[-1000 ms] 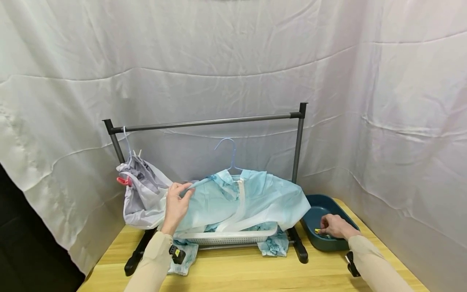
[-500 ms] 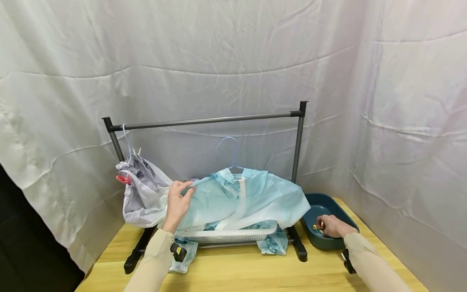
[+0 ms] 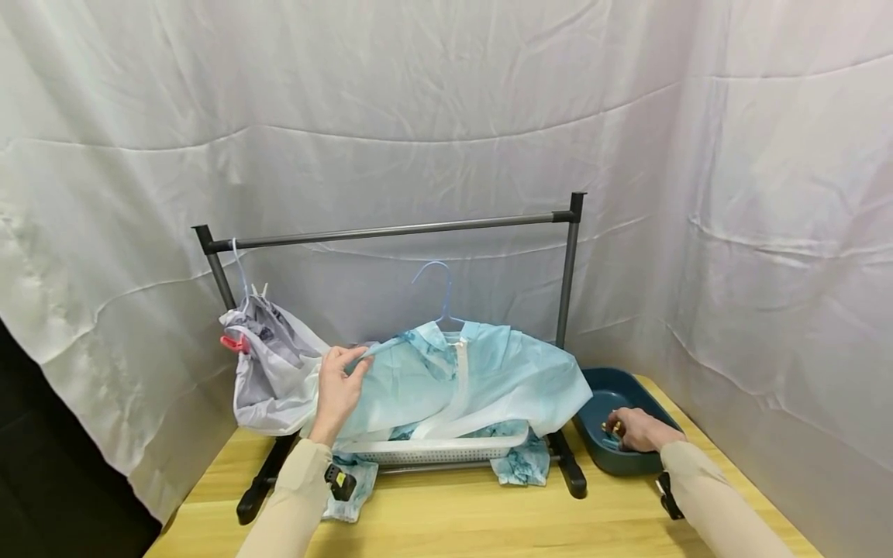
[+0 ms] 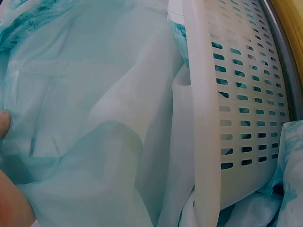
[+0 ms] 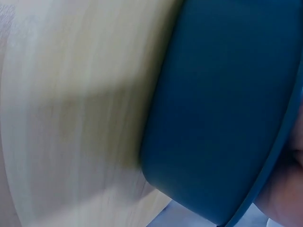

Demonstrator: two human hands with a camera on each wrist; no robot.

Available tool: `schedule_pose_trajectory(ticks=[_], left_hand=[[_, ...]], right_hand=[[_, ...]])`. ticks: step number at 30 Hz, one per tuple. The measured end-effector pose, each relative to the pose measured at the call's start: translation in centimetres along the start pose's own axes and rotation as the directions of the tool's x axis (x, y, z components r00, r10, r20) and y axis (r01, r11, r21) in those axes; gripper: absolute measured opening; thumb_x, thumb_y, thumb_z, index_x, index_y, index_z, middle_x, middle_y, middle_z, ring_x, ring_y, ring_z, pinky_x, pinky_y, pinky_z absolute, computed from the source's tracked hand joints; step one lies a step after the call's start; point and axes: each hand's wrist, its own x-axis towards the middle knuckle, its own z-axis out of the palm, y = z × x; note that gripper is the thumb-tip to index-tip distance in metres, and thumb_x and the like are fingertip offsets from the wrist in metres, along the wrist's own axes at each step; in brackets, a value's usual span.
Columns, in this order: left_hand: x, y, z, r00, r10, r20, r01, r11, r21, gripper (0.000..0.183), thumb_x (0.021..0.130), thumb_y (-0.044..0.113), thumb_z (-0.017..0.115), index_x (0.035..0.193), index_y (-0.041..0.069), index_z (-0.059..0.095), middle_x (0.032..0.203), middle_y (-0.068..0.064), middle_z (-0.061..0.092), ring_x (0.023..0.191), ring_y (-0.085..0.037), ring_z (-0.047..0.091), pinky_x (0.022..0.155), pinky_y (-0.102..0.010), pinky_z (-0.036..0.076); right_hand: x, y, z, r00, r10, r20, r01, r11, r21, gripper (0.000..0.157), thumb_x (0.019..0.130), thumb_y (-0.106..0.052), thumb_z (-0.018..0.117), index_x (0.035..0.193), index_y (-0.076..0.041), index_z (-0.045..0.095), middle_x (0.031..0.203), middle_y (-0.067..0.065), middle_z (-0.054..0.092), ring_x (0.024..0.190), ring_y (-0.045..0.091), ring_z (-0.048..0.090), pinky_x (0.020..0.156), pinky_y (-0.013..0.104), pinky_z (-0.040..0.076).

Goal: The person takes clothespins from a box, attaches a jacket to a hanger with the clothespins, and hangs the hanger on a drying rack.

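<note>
My left hand pinches the shoulder of a light blue tie-dye jacket with a white zip. A blue hanger sits inside its collar, the hook free below the rail. In the left wrist view, the jacket's fabric drapes beside the white basket. At the right, my right hand reaches into a dark teal basin. Its fingertips pinch a small yellow clothespin, partly hidden by the fingers. Blue clothespins lie below. The right wrist view shows mostly the basin's outer wall.
A grey rack's rail spans above the jacket. A white-grey garment hangs at its left end, with a red clothespin clipped on. Blue printed cloth hangs out below the basket. Pale curtains enclose the wooden table.
My right hand has shifted slightly within the basin, and the yellow clothespin has changed position at its fingertips. My left hand keeps its pinch on the jacket.
</note>
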Motion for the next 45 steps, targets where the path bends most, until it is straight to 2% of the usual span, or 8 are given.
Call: schedule_pose_trajectory(ticks=[7,16,20,25,32,36,42,45], left_hand=[[-0.1,-0.2,-0.1,1.0,-0.001,-0.005,0.001,1.0,0.006,0.024,0.093,0.013,0.067,0.114,0.002,0.072,0.09,-0.011,0.049,0.091,-0.021,0.042,0.081,-0.036,0.035],[-0.1,-0.4,0.1,1.0,0.026,-0.005,-0.026,1.0,0.012,0.023,0.093,0.012,0.067,0.112,0.001,0.073,0.089,-0.011,0.05,0.091,-0.022,0.042,0.079,-0.035,0.035],[-0.1,-0.4,0.3,0.999,0.039,-0.015,-0.039,0.999,0.032,0.022,0.092,0.011,0.068,0.111,0.001,0.073,0.087,-0.01,0.05,0.087,-0.021,0.041,0.078,-0.035,0.035],[0.1,-0.4,0.5,0.999,0.046,-0.015,-0.046,0.999,0.027,0.022,0.092,0.011,0.068,0.11,0.001,0.073,0.085,-0.01,0.048,0.084,-0.021,0.037,0.078,-0.035,0.033],[0.5,-0.3,1.0,0.999,0.054,0.001,-0.054,0.999,0.009,0.02,0.092,0.012,0.068,0.108,0.002,0.074,0.084,-0.009,0.044,0.085,-0.021,0.035,0.08,-0.035,0.032],[0.3,-0.5,1.0,0.999,0.034,-0.002,-0.034,0.999,0.007,0.02,0.092,0.011,0.068,0.109,0.002,0.074,0.085,-0.009,0.045,0.085,-0.02,0.036,0.08,-0.035,0.033],[-0.1,-0.6,0.6,1.0,0.009,-0.012,-0.009,1.0,0.007,0.021,0.093,0.012,0.067,0.11,0.003,0.074,0.088,-0.01,0.048,0.086,-0.022,0.038,0.08,-0.036,0.034],[-0.2,-0.5,0.5,1.0,0.01,-0.012,-0.01,1.0,0.007,0.021,0.093,0.013,0.067,0.11,0.003,0.074,0.087,-0.01,0.047,0.086,-0.022,0.037,0.079,-0.036,0.033]], right_hand=[[-0.1,0.5,-0.9,1.0,-0.026,-0.012,0.026,0.999,0.032,0.04,0.078,0.002,0.074,0.117,0.006,0.066,0.112,0.023,0.067,0.104,0.038,0.063,0.087,0.053,0.052],[-0.4,0.7,-0.9,0.999,-0.008,-0.045,0.011,0.998,0.067,0.016,0.085,-0.003,0.068,0.101,-0.002,0.073,0.099,0.009,0.07,0.084,0.019,0.061,0.073,0.038,0.054],[-0.4,0.6,-0.5,0.992,-0.029,-0.12,0.037,0.997,0.065,0.008,0.09,-0.011,0.067,0.089,-0.008,0.074,0.088,0.002,0.07,0.077,0.014,0.057,0.069,0.033,0.048],[-0.6,0.4,-0.6,0.969,-0.045,-0.242,0.067,0.994,0.084,0.018,0.095,-0.023,0.065,0.082,-0.012,0.071,0.072,-0.002,0.06,0.066,0.012,0.049,0.062,0.028,0.04],[-1.0,0.2,-1.6,0.935,-0.018,-0.354,0.075,0.986,0.149,0.022,0.096,-0.031,0.063,0.081,-0.015,0.068,0.07,-0.001,0.052,0.063,0.014,0.048,0.057,0.027,0.039],[-0.9,-0.8,-1.9,0.922,0.0,-0.387,0.072,0.983,0.171,0.023,0.097,-0.034,0.062,0.088,-0.015,0.069,0.076,0.001,0.057,0.067,0.015,0.05,0.059,0.028,0.042],[-0.2,-2.9,-2.0,0.891,-0.04,-0.452,0.137,0.973,0.184,0.033,0.101,-0.036,0.054,0.118,-0.01,0.067,0.109,0.011,0.067,0.091,0.022,0.06,0.079,0.04,0.052],[-0.1,-3.7,-2.1,0.88,-0.052,-0.472,0.161,0.968,0.192,0.037,0.102,-0.038,0.051,0.121,-0.01,0.066,0.115,0.013,0.066,0.095,0.024,0.06,0.081,0.043,0.052]])
